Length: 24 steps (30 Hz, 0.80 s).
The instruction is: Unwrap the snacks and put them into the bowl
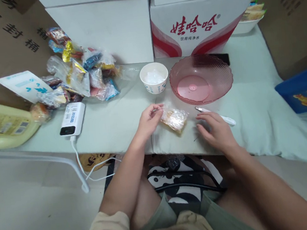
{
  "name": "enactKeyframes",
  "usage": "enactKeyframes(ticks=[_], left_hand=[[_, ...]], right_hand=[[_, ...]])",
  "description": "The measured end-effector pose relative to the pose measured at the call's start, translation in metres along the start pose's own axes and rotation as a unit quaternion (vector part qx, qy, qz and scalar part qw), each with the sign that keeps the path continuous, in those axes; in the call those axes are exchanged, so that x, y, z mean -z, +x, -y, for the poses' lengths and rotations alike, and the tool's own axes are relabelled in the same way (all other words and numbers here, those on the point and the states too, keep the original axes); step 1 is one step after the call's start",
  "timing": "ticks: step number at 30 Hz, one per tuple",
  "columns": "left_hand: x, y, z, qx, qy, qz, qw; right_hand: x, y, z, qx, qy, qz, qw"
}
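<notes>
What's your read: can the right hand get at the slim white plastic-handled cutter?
Likely yes: the right hand appears to hold nothing and is right beside the slim white plastic-handled cutter, with no other object between them.

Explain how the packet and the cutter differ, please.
Shape: the packet is broad and squarish; the cutter is long and slim.
Look: the packet is golden under shiny, crumpled clear wrap; the cutter is mostly plain white.
Handling: the left hand pinches the packet's wrap, while the right hand is open beside the cutter.
Shared: both are nearer the person than the bowl.
</notes>
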<state>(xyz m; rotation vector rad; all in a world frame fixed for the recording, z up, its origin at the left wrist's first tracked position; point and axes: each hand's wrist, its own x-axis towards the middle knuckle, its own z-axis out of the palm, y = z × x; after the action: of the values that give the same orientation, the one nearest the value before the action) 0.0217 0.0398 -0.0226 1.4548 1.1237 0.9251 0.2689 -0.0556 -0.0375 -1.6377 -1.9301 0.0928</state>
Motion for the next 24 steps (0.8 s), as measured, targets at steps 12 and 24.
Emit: enactKeyframes(ticks=[12,24], left_hand=[[-0.016,-0.004,-0.017,0.179,-0.277,-0.006,0.944],[0.010,0.003,-0.003,0.187,-0.150,-0.138,0.961]], right_hand=[[-0.009,0.004,0.012,-0.007,0.132,0.064,0.989],[0.018,0.008,-0.017,-0.160,0.120,-0.095,0.975]])
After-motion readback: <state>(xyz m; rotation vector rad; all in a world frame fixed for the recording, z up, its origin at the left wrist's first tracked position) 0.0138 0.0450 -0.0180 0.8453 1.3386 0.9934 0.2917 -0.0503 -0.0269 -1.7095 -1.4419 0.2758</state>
